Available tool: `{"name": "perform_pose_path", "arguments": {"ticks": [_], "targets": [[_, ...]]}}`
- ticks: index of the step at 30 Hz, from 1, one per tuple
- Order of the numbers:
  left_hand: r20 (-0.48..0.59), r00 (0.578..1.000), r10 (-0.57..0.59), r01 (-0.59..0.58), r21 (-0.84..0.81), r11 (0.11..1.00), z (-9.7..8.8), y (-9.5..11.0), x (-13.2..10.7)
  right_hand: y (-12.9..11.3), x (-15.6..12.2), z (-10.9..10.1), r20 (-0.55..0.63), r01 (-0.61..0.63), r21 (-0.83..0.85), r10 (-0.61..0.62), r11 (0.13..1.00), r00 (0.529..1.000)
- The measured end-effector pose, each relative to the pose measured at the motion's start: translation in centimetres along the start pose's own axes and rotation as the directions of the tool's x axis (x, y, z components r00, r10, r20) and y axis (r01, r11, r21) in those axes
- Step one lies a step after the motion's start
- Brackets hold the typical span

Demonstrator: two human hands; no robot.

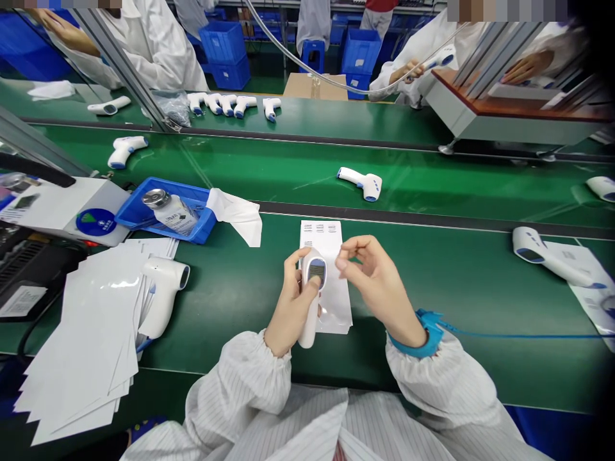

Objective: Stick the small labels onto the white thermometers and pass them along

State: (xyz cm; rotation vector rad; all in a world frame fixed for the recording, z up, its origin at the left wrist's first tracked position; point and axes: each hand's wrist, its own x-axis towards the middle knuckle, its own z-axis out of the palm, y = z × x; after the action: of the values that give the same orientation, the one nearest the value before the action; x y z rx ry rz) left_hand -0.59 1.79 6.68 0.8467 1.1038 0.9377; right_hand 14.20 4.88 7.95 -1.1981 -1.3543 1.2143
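My left hand [294, 301] is wrapped round a white infrared thermometer [308, 325], its thumb on the small grey screen. Beneath the thermometer lies a sheet of printed labels [336, 301] on the green bench. To the right, my right hand [375, 278] hovers beside the thermometer with bent fingers; thumb and forefinger are close together near the sheet's edge, and I cannot make out anything between them. A blue wrist strap [427, 336] with a cord sits on my right wrist.
Another thermometer [161, 298] rests on a fanned paper stack [91, 320] at left. Behind it a blue tray [202, 234] holds a bottle [170, 210]. A thermometer [362, 182] lies on the green belt [269, 169]; another [542, 256] is at right. Co-workers sit across.
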Motion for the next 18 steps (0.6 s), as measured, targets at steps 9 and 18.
{"name": "perform_pose_path", "arguments": {"ticks": [9, 18], "targets": [[0.057, 0.995, 0.087, -0.091, 0.078, 0.993, 0.3, 0.0, -0.5, 0.9, 0.5, 1.2, -0.010, 0.310, -0.235, -0.321, 0.921, 0.947], [-0.123, 0.991, 0.046, -0.079, -0.275, 0.958, 0.0, 0.5, 1.9, 3.1, -0.8, 2.0, 0.339, -0.151, -0.152, 0.195, 0.977, 0.920]]}}
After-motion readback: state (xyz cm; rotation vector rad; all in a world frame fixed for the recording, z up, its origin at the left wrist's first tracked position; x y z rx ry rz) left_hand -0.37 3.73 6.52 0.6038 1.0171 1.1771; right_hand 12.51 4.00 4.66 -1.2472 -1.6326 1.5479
